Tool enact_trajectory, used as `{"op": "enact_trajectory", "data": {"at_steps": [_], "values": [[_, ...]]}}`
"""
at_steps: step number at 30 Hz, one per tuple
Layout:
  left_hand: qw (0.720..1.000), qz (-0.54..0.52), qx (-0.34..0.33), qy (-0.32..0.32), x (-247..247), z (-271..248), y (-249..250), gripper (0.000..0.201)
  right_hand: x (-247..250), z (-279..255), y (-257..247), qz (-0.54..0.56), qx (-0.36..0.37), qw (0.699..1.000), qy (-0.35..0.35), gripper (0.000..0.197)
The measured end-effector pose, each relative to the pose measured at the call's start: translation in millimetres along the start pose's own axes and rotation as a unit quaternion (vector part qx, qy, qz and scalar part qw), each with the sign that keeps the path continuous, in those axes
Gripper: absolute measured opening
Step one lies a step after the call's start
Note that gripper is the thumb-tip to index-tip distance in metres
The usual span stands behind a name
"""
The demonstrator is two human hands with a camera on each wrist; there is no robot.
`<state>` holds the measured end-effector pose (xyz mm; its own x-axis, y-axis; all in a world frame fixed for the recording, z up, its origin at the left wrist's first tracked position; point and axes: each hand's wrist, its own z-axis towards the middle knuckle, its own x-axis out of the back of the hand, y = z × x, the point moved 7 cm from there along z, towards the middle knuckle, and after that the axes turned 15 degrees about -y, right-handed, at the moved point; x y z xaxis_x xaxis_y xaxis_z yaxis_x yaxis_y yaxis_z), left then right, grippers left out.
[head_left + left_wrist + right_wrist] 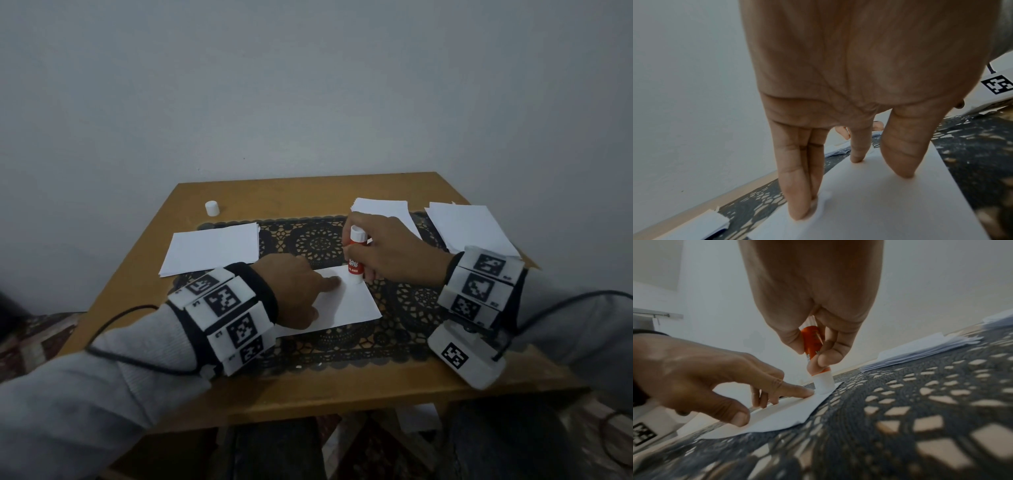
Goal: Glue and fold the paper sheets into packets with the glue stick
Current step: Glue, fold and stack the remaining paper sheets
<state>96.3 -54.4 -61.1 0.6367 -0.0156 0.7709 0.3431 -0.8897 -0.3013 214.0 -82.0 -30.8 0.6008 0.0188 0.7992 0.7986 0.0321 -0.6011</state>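
Observation:
A white paper sheet (346,305) lies on the black lace mat (318,240) in the middle of the table. My left hand (301,291) presses it flat with straight fingertips (799,209), the index finger (797,391) beside the glue tip. My right hand (380,250) grips the red and white glue stick (355,255) upside down, its white end (823,384) touching the sheet's far corner. The sheet (781,417) shows a folded layer under my left fingers. The sheet (890,203) fills the lower left wrist view.
A paper stack (212,248) lies at the left, another stack (383,212) behind my right hand, a third stack (471,228) at the far right. The white glue cap (212,208) stands at the back left. The wooden table (308,387) ends against a wall.

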Motion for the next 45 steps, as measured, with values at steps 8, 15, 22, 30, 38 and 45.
{"op": "enact_trajectory", "data": {"at_steps": [8, 15, 22, 30, 38, 45], "values": [[1.000, -0.011, 0.002, 0.000, -0.5, 0.4, -1.2, 0.067, -9.2, -26.9, -9.0, 0.021, 0.011, 0.999, -0.035, 0.007], [0.999, -0.048, -0.005, 0.006, -4.1, -2.1, -5.6, 0.069, -10.5, -36.8, -7.2, 0.045, -0.020, 0.996, -0.073, 0.002], [0.992, -0.126, -0.030, 0.008, 1.8, 4.4, -15.3, 0.080, 36.5, -37.7, 1.7, 0.218, -0.048, 0.975, 0.007, 0.004], [0.981, -0.187, -0.017, -0.035, 4.2, 15.4, -29.8, 0.080, 48.2, -46.9, 15.3, 0.209, -0.064, 0.975, 0.045, 0.005], [0.974, -0.221, -0.027, -0.030, 6.4, 15.6, -34.5, 0.056, 44.6, -51.6, 11.4, 0.224, -0.057, 0.972, 0.042, 0.003], [0.941, -0.321, -0.039, 0.101, 15.8, 7.3, -52.2, 0.032, 43.0, -50.1, 7.5, 0.231, -0.038, 0.972, 0.034, 0.006]]}}
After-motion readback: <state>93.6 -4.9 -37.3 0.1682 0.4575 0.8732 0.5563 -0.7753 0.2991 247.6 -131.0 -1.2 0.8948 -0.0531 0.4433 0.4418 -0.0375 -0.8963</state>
